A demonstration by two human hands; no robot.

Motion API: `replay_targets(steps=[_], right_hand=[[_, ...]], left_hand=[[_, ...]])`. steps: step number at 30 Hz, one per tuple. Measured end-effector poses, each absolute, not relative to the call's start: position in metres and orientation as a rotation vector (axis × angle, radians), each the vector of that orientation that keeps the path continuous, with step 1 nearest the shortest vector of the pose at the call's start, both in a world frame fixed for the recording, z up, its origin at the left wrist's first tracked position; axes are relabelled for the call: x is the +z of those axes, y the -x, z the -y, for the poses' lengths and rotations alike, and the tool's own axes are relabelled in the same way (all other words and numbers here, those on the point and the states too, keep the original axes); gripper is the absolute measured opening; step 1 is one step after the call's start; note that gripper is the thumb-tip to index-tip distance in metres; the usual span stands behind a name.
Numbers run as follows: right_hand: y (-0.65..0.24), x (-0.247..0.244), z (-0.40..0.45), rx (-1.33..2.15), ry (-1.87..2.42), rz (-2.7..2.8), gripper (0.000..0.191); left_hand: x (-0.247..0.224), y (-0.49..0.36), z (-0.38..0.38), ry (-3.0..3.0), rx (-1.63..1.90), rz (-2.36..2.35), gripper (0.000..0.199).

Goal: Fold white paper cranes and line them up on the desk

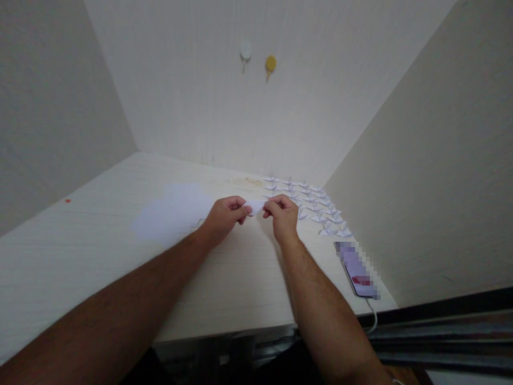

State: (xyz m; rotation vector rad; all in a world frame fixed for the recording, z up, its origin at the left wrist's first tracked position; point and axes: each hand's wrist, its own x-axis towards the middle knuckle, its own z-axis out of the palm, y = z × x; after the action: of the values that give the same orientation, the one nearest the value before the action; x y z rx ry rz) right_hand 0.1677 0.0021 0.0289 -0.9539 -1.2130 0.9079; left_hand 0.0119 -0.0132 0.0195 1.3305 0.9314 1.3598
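Note:
Between my two hands is a small piece of white folded paper (256, 206), held up above the table. My left hand (229, 216) pinches its left end with thumb and fingers. The right end sits in the pinch of my right hand (282, 215). Fingertips cover both ends of the paper, so its full shape is hidden. Beyond and to the right of my right hand, several white folded paper cranes (316, 203) stand in rows on the table.
The pale table (224, 283) meets a back wall and side panels. At the right edge lies a phone (355, 270) with a white cable (373, 315). White paper (172, 211) lies left of my left hand. Two round hooks (271, 63) hang on the back wall. A small red spot (68, 201) is far left.

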Motion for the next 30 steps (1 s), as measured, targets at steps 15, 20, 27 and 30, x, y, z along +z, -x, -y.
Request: replay_targets(steps=[15,20,27,30], right_hand=[[-0.164,0.034,0.002,1.022,0.972,1.295,0.017],[-0.165,0.034,0.001,1.059,0.956,1.305,0.018],[-0.165,0.034,0.002,1.028,0.944,1.335,0.017],[-0.166,0.034,0.002,1.008,0.919,1.337,0.016]], left_hand=[[0.031,-0.013,0.021,-1.429,1.342,-1.164,0.019],[0.032,-0.013,0.021,-1.418,1.335,-1.146,0.019],[0.029,-0.012,0.02,-1.388,1.363,-1.075,0.018],[0.025,-0.012,0.017,-1.343,1.375,-0.997,0.018]])
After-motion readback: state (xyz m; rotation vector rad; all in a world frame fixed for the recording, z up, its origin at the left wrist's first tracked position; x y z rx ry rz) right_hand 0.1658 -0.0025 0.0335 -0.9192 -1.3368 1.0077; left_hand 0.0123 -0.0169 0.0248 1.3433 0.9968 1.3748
